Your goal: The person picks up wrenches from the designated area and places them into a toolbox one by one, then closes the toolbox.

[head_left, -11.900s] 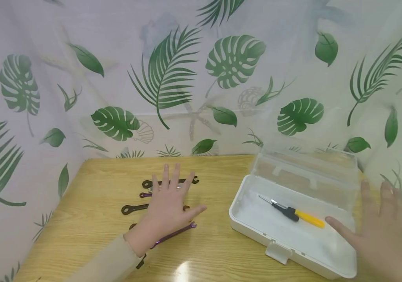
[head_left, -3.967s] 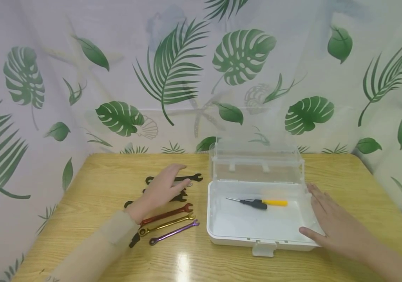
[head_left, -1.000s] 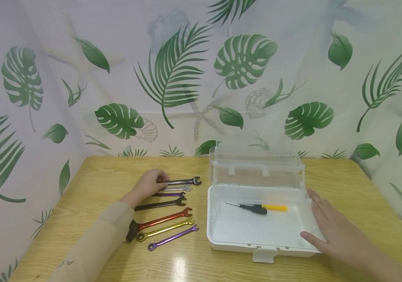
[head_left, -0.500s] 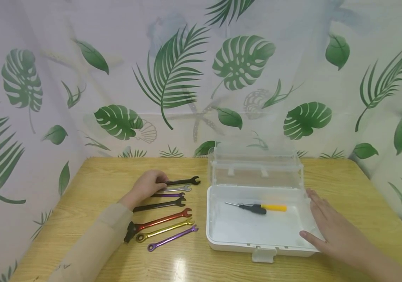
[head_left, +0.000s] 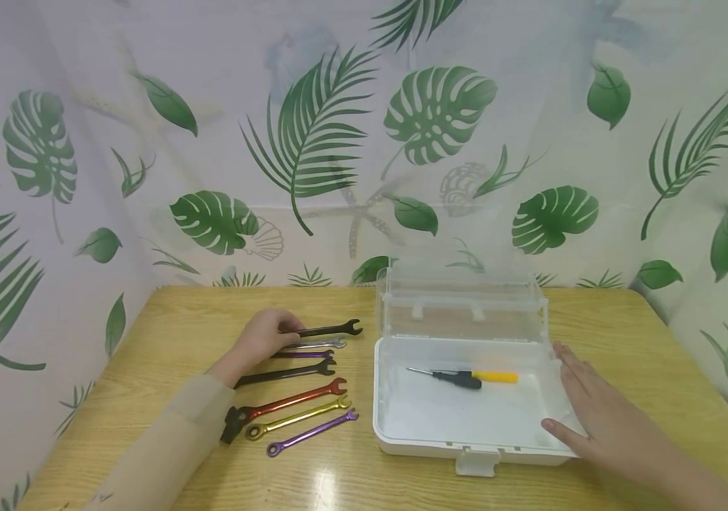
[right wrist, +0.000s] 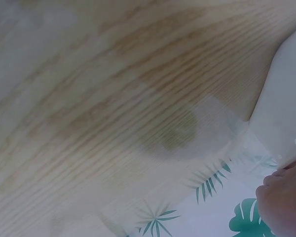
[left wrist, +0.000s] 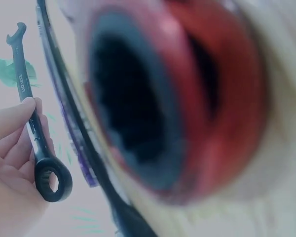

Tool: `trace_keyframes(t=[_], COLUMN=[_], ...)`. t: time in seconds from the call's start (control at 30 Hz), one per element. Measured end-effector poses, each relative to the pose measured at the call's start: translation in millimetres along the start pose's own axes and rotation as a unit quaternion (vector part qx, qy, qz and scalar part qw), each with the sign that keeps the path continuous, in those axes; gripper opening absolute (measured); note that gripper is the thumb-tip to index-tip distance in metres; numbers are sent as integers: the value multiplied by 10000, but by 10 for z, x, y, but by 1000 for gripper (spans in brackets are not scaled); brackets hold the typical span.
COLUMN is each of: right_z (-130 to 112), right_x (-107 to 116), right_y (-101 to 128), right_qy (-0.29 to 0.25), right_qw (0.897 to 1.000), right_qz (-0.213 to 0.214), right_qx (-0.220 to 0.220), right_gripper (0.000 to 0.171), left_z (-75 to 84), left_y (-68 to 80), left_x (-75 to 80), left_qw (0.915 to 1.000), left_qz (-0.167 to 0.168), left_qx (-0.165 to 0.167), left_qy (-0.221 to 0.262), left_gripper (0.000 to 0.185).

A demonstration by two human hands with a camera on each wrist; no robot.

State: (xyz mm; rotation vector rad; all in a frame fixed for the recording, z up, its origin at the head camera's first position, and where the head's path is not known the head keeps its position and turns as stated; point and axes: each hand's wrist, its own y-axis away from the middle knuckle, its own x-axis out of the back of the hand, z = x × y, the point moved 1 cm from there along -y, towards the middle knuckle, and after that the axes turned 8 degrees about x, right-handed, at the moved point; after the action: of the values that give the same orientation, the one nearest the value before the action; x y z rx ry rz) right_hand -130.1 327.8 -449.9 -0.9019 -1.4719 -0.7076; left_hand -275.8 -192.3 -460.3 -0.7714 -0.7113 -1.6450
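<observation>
My left hand (head_left: 262,337) is at the far end of a row of wrenches and pinches a black combination wrench (head_left: 332,329) by its handle. In the left wrist view, the thumb presses the black wrench (left wrist: 21,76) against the curled fingers, with the ring end hanging below. Against the right wall of a white toolbox (head_left: 415,446) rests my right hand (head_left: 613,422), its fingers straight and thumb over the rim. Inside the box lie a black screwdriver (head_left: 460,381) and a yellow-handled screwdriver (head_left: 494,377). The clear lid (head_left: 460,323) is tipped back.
Nearer than the held wrench lie a silver wrench (head_left: 322,345), a small purple wrench (head_left: 306,354), another black wrench (head_left: 287,372), a red wrench (head_left: 300,397), a gold wrench (head_left: 300,417) and a purple wrench (head_left: 313,433). A leaf-patterned curtain (head_left: 338,241) stands behind the table.
The toolbox has turned square and shifted left, and my right hand has come onto its side. My left hand, earlier spread above the wrenches, has taken hold of the black one. Little moved this last second.
</observation>
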Motion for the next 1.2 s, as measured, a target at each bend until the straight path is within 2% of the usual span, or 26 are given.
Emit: trace_keyframes(t=[0.17, 0.33, 0.5, 0.83, 1.2], right_z=[6, 3, -5, -10, -5], right_x=[-9, -12, -13, -15, -13], right_y=[4, 3, 2, 10, 12], right_qy=[-21, -39, -46, -116, -151], right_qw=[10000, 10000, 10000, 9998, 9998], right_qz=[-9, -31, -25, -62, -50], right_qx=[-32, -71, -76, -124, -117], right_gripper=[98, 99, 99, 99, 99], left_z=[59, 147, 252, 473, 729], left_y=[51, 119, 171, 256, 329], left_x=[86, 177, 275, 390, 350], left_qw=[9998, 9980, 9957, 9960, 9973], left_qz=[176, 377, 402, 358, 209], left_qx=[96, 490, 795, 699, 415], left_qy=[77, 140, 253, 421, 567], left_gripper=[12, 12, 14, 16, 16])
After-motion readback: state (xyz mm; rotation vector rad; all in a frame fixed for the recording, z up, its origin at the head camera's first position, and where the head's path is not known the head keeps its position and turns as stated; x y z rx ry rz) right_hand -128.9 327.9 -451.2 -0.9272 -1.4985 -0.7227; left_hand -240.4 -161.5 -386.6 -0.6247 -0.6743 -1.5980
